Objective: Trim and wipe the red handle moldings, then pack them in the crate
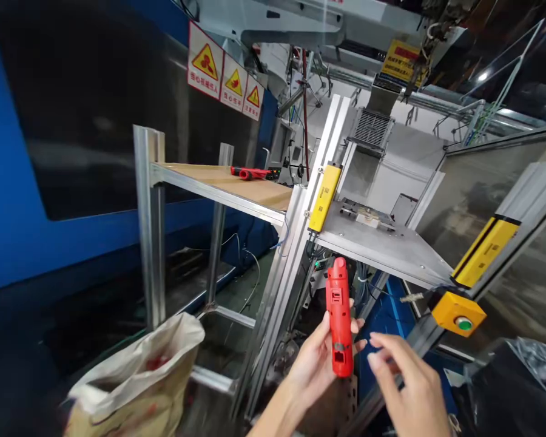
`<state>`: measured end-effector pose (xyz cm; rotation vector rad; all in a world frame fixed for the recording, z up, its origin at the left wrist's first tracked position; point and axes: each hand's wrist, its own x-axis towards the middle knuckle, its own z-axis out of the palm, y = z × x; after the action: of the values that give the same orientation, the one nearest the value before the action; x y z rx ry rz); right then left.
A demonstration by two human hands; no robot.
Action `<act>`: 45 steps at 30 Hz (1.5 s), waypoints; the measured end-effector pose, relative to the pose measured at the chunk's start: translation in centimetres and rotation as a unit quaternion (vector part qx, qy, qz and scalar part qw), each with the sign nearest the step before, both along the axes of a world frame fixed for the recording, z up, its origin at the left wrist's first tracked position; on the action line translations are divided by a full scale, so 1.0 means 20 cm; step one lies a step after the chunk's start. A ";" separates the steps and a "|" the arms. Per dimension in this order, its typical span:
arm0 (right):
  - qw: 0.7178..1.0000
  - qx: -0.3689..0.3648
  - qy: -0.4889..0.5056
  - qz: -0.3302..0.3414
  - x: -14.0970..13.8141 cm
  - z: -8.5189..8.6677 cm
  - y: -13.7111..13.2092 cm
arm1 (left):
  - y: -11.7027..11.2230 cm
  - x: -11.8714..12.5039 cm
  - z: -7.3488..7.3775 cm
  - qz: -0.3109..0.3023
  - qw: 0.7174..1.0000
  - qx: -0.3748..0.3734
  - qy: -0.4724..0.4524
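My left hand (pixel 310 364) grips an upright red plastic housing (pixel 339 315), long and narrow, with small openings in its face. My right hand (pixel 407 382) hangs just to the right of it, fingers loosely curved, touching nothing and holding nothing. Farther off, a red tool-like part with a black end (pixel 250 173) lies on a cardboard-topped shelf (pixel 222 182). It looks like a similar moulded piece, but the distance hides its details.
An aluminium-framed stand (pixel 150 224) rises at left, and a white sack (pixel 136 376) stands at lower left. Yellow light-curtain bars (pixel 325 197) and a yellow button box (pixel 458 314) flank a metal machine plate (pixel 373 233). Black plastic (pixel 509 388) lies at lower right.
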<state>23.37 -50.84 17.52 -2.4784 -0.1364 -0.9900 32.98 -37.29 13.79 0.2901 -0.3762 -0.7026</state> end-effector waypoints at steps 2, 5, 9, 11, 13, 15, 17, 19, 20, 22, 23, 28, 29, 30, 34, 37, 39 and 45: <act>0.999 0.037 -0.010 -0.012 0.08 -0.14 0.10 | 0.02 0.05 0.00 -0.023 0.999 -0.018 0.017; 0.996 0.080 -0.008 -0.038 0.18 -0.26 0.21 | 0.03 0.11 0.01 -0.036 0.998 -0.017 0.038; 0.990 0.130 -0.001 -0.047 0.25 -0.27 0.23 | 0.04 0.16 0.03 -0.010 0.998 0.012 0.056; 0.986 0.167 0.009 -0.026 0.27 -0.25 0.21 | 0.04 0.18 0.04 0.011 0.999 0.024 0.048; 0.981 0.192 0.038 0.018 0.29 -0.22 0.18 | 0.05 0.20 0.05 0.031 0.998 0.034 0.035; 0.974 0.202 0.072 0.065 0.30 -0.19 0.16 | 0.05 0.22 0.06 0.048 0.998 0.043 0.028; 0.970 0.202 0.095 0.097 0.32 -0.18 0.15 | 0.05 0.23 0.07 0.056 0.997 0.056 0.020; 0.968 0.209 0.095 0.099 0.33 -0.16 0.15 | 0.05 0.24 0.10 0.059 0.996 0.072 0.002; 0.967 0.214 0.092 0.098 0.33 -0.14 0.15 | 0.05 0.25 0.11 0.063 0.995 0.081 -0.017; 0.968 0.218 0.082 0.095 0.32 -0.08 0.15 | 0.06 0.26 0.16 0.085 0.987 0.105 -0.081; 0.970 0.211 0.078 0.088 0.31 -0.03 0.14 | 0.07 0.28 0.19 0.106 0.979 0.120 -0.128; 0.995 0.055 0.062 -0.052 0.41 0.42 -0.07 | 0.08 0.44 0.28 0.344 0.797 0.260 -0.424; 0.993 0.014 0.059 -0.104 0.47 0.53 -0.13 | 0.07 0.48 0.27 0.397 0.731 0.292 -0.473; 0.984 -0.028 0.067 -0.164 0.55 0.64 -0.18 | 0.06 0.53 0.27 0.438 0.663 0.321 -0.515; 0.904 -0.133 0.178 -0.364 0.99 0.93 -0.33 | -0.02 0.70 0.18 0.503 0.428 0.399 -0.635; 0.882 -0.127 0.197 -0.408 1.31 0.96 -0.38 | -0.09 0.79 0.10 0.534 0.313 0.423 -0.662; 0.870 -0.124 0.207 -0.429 1.47 0.93 -0.40 | -0.11 0.84 0.06 0.561 0.268 0.423 -0.659; 0.855 -0.140 0.218 -0.450 1.75 0.83 -0.46 | -0.13 0.88 0.02 0.587 0.237 0.412 -0.655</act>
<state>58.37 -59.94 34.10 -2.9936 1.2033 -0.6930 50.53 -39.91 14.13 2.0260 -1.1422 1.2914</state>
